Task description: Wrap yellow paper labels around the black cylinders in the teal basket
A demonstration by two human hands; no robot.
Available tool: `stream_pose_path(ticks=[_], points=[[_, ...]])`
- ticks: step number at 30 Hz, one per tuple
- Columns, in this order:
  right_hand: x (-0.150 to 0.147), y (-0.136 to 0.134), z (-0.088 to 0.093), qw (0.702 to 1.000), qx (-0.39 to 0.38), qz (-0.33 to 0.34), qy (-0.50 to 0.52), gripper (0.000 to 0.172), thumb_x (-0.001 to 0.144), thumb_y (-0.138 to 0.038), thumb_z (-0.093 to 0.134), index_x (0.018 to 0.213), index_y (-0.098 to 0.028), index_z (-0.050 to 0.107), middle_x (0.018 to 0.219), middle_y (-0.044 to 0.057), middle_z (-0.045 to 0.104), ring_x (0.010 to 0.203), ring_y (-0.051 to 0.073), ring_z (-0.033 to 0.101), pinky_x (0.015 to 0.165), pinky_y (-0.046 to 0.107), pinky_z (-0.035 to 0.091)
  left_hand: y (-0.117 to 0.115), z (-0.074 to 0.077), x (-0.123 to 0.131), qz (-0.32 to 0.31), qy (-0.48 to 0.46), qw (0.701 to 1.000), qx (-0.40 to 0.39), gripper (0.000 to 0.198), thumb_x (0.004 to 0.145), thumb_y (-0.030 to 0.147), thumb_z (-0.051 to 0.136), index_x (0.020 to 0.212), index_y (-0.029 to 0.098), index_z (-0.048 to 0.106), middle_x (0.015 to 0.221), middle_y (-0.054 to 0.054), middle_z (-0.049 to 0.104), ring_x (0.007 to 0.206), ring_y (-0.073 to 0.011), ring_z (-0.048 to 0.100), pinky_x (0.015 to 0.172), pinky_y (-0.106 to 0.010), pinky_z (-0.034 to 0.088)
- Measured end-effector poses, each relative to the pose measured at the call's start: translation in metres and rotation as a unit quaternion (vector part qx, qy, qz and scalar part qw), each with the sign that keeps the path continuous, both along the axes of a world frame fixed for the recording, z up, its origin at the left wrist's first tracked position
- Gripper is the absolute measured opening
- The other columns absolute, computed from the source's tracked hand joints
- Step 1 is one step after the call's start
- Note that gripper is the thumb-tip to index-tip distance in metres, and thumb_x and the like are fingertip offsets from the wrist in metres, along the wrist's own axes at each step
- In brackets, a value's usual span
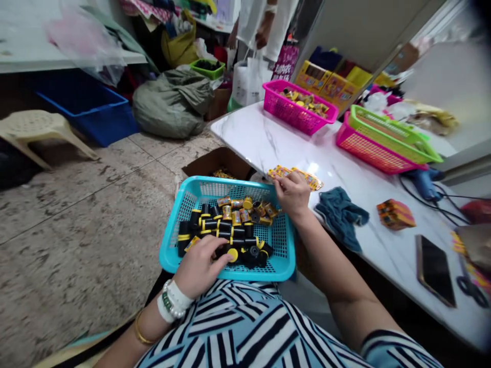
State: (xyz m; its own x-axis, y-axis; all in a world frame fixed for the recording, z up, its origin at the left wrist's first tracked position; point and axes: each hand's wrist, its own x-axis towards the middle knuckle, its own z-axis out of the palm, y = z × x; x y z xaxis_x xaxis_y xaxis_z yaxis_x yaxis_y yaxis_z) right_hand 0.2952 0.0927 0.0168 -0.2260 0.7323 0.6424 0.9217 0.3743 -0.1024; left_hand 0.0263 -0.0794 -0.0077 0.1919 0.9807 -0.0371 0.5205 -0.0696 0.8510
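A turquoise basket (171,255) rests on the lap. It holds many small black cylinders with yellow caps (209,224) and, toward its far right, several wrapped in yellow-orange labels (227,211). My left hand (201,260) reaches into the near left part, its thumb and fingers around a small dark piece with a yellow end. My right hand (294,194) is over the basket's right rim at the table edge, fingers pinched on the near end of a yellow label stack (307,178) lying on the white table.
The white table (245,130) bears a pink basket (299,120), a green basket (395,134) stacked on another, a blue cloth (341,212), a phone (435,270) and scissors (472,290). An open carton (195,164) stands beyond my basket. A person (264,30) stands behind.
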Motion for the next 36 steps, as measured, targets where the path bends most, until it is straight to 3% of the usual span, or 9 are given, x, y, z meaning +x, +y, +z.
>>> stream_pose_path(ticks=[3,6,10,15,20,25,27,31,36], points=[[-0.002,-0.012,0.012,0.996,0.041,0.001,0.079,0.027,0.093,-0.036,0.054,0.082,-0.022,0.073,0.072,0.003,0.057,0.076,0.019,0.057,0.078,0.036,0.051,0.005,0.01,-0.007,0.061,-0.166,0.978,-0.11,0.032,0.081,0.046,0.068,0.097,0.018,0.073,0.083,-0.006,0.069,0.069,-0.0155,0.061,0.065,-0.027,0.049],[-0.02,-0.039,0.025,0.992,0.049,0.028,0.108,0.023,0.092,-0.037,0.057,0.083,-0.024,0.073,0.071,0.002,0.056,0.071,0.018,0.056,0.073,0.035,0.05,0.017,0.024,-0.011,0.135,-0.346,0.905,-0.207,0.044,0.076,0.056,0.071,0.09,0.015,0.071,0.074,-0.004,0.064,0.052,-0.0087,0.051,0.044,-0.019,0.035],[-0.056,-0.089,0.016,0.986,-0.015,0.151,0.061,0.015,0.091,-0.032,0.06,0.092,-0.026,0.074,0.073,0.004,0.06,0.069,0.018,0.054,0.07,0.036,0.047,0.026,0.035,-0.003,0.142,-0.426,0.857,-0.253,0.051,0.07,0.06,0.075,0.088,0.012,0.07,0.074,-0.004,0.063,0.049,-0.0055,0.047,0.039,-0.016,0.025],[-0.08,-0.137,-0.017,0.947,-0.141,0.286,0.036,0.025,0.092,-0.028,0.059,0.114,-0.028,0.07,0.073,0.005,0.065,0.068,0.019,0.055,0.066,0.036,0.047,0.015,0.021,0.007,0.141,-0.388,0.877,-0.247,0.035,0.069,0.044,0.081,0.079,0.013,0.069,0.063,0.002,0.057,0.051,-0.0052,0.046,0.046,-0.016,0.033],[-0.077,-0.142,-0.001,0.919,-0.23,0.244,0.206,0.038,0.085,-0.039,0.068,0.12,-0.023,0.067,0.095,0.009,0.067,0.083,0.021,0.062,0.075,0.036,0.052,0.012,0.009,0.003,0.126,-0.365,0.889,-0.248,0.023,0.072,0.034,0.075,0.08,0.013,0.072,0.07,-0.003,0.066,0.053,-0.0069,0.049,0.049,-0.018,0.035],[-0.079,-0.129,0.005,0.762,-0.503,0.204,0.354,0.025,0.085,-0.043,0.065,0.091,-0.019,0.07,0.076,0.002,0.068,0.064,0.014,0.06,0.059,0.026,0.049,0.017,0.016,0.006,0.067,-0.331,0.914,-0.224,0.02,0.073,0.032,0.072,0.07,0.013,0.068,0.059,0.0,0.059,0.049,-0.0058,0.044,0.045,-0.017,0.03],[-0.082,-0.127,0.0,0.73,-0.536,0.18,0.383,0.026,0.082,-0.043,0.068,0.078,-0.018,0.066,0.065,-0.001,0.064,0.056,0.011,0.053,0.053,0.024,0.043,0.017,0.017,0.007,0.091,-0.344,0.907,-0.226,0.026,0.074,0.039,0.072,0.073,0.013,0.067,0.063,0.0,0.06,0.049,-0.0059,0.045,0.044,-0.017,0.03],[-0.084,-0.127,-0.006,0.765,-0.499,0.16,0.374,0.024,0.08,-0.04,0.069,0.072,-0.018,0.062,0.062,-0.002,0.059,0.055,0.01,0.047,0.053,0.023,0.039,0.016,0.013,0.006,0.132,-0.37,0.887,-0.242,0.045,0.077,0.058,0.065,0.083,0.014,0.065,0.069,-0.002,0.063,0.048,-0.0065,0.046,0.041,-0.017,0.028],[-0.082,-0.126,-0.004,0.775,-0.506,0.18,0.334,0.024,0.078,-0.04,0.071,0.07,-0.018,0.064,0.065,-0.001,0.061,0.057,0.011,0.048,0.055,0.024,0.04,0.017,0.008,0.007,0.113,-0.325,0.906,-0.246,0.031,0.071,0.042,0.075,0.075,0.013,0.064,0.058,0.002,0.055,0.047,-0.0055,0.044,0.043,-0.017,0.03]])
